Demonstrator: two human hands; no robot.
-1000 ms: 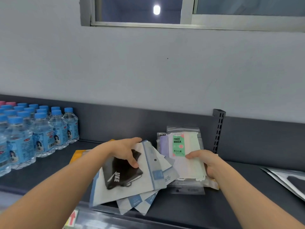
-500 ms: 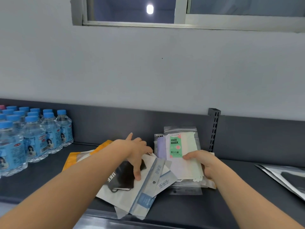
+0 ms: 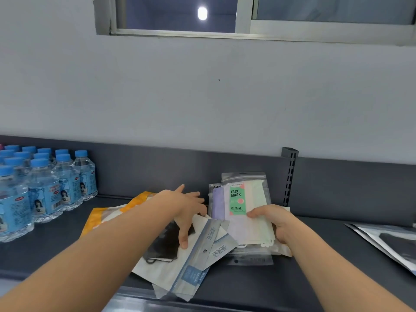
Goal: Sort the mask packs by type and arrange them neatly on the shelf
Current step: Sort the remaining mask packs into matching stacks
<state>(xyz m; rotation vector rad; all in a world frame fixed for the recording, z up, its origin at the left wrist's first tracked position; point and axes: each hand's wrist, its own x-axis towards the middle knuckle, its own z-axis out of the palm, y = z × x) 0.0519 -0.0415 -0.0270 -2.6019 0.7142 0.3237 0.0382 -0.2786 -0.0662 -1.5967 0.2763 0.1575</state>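
Head view of a dark shelf (image 3: 315, 278), with positions given relative to its slotted upright (image 3: 289, 176) at the back panel

The clear mask packs (image 3: 238, 199) lie stacked just left of the upright. The top one bears a green "FACE MASK" label, and a lilac mask shows at its left edge. The right hand (image 3: 274, 221) grips the near right part of this stack, in front of the upright: the thumb lies across the top and the fingers curl round the right edge.

Further left of the upright, the white-and-blue mask packs (image 3: 202, 251) are fanned out, overlapping one another and touching the clear stack. Their near corners overhang the front lip of the shelf. The uppermost, the black mask pack (image 3: 162, 246), has a black mask showing through it. The left hand (image 3: 182, 208) rests palm-down on this pack, fingers spread wide and straight toward the back panel, thumb pressed on the pack's face.

An orange-and-white pack (image 3: 108, 217) lies flat beyond the fan, partly under the left forearm. Blue-capped water bottles (image 3: 45, 190) stand in rows far left of the upright. Silver packs (image 3: 387, 242) lie flat well right of it
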